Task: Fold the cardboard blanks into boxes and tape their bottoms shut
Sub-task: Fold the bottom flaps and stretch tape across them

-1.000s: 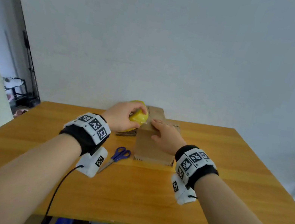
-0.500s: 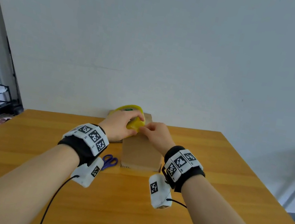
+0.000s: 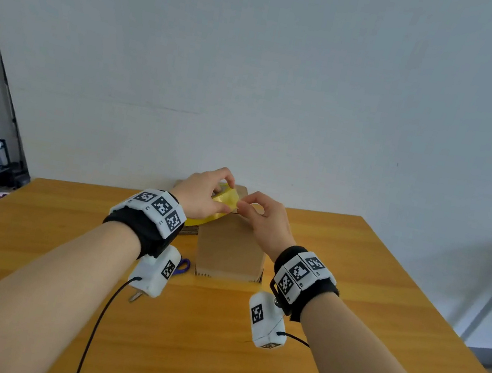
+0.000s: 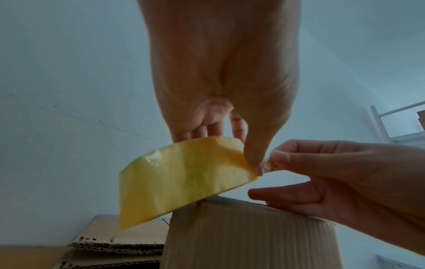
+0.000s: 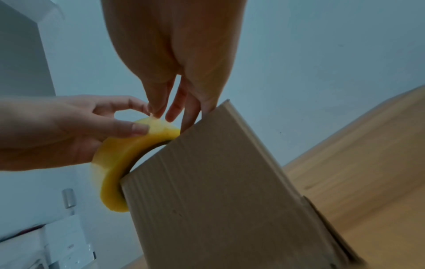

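Both arms are bare, with no sleeves. Each wrist wears a black band point(image 3: 145, 229) topped with white blocks point(image 3: 158, 205) printed with black-and-white square patterns. A small white box point(image 3: 154, 270) hangs under the left wrist and another point(image 3: 266, 320) under the right wrist. A thin black cable point(image 3: 97, 324) runs from each.

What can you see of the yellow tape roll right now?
The tape roll is a yellow, glossy, translucent ring. The left hand grips it, tilted, above the upright cardboard box, its lower edge at the box's top corner. The right hand pinches its loose end at the rim; almost no tape is drawn out.
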`<state>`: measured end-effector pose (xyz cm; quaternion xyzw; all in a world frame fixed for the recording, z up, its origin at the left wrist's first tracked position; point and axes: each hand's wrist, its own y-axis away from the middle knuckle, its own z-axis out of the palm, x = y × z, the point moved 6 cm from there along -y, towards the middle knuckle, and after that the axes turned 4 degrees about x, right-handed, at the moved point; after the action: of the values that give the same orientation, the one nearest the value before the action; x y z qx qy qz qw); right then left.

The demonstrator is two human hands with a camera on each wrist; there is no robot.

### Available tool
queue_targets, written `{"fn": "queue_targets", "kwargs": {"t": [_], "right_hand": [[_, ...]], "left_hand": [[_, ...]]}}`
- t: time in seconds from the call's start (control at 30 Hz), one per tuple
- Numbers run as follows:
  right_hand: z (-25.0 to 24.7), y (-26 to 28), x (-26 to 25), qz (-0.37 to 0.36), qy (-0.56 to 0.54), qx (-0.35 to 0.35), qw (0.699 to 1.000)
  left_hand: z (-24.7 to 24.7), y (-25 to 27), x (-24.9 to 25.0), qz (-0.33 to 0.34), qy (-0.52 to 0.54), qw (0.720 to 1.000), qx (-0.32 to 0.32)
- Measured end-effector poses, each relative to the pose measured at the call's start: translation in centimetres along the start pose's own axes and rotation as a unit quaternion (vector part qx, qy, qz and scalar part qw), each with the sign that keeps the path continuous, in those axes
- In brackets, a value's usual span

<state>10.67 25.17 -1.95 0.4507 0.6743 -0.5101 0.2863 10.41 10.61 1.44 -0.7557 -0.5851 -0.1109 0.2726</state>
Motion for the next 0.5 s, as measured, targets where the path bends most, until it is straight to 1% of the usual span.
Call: {"fn": "queue_targets", "kwargs": {"t": [0.13, 0.3, 0.4, 0.43, 0.5], "right_hand": [[-0.1, -0.1, 0.1, 0.004, -0.003, 0.003, 1.000], [0.1, -0.4, 0.8, 0.059, 0.012, 0.013, 0.998], [-0.4, -0.5, 0.9, 0.079, -0.056, 0.039, 0.995], [-0.6, -0.7, 0.8, 0.072, -0.058, 0.040, 0.995], [-0.5, -0.9, 0.2, 0.041, -0.020, 0.013, 0.999]], "left_hand": [[0.1, -0.3, 0.0, 0.006, -0.008, 1.000, -0.013], [0.1, -0.4, 0.4, 0.025, -0.015, 1.000, -0.001], [0.3, -0.2, 1.0, 0.034, -0.040, 0.999, -0.006], [0.3, -0.1, 1.2, 0.036, -0.045, 0.998, -0.010], [0.5, 0.0, 1.4, 0.043, -0.048, 0.998, -0.021]]}}
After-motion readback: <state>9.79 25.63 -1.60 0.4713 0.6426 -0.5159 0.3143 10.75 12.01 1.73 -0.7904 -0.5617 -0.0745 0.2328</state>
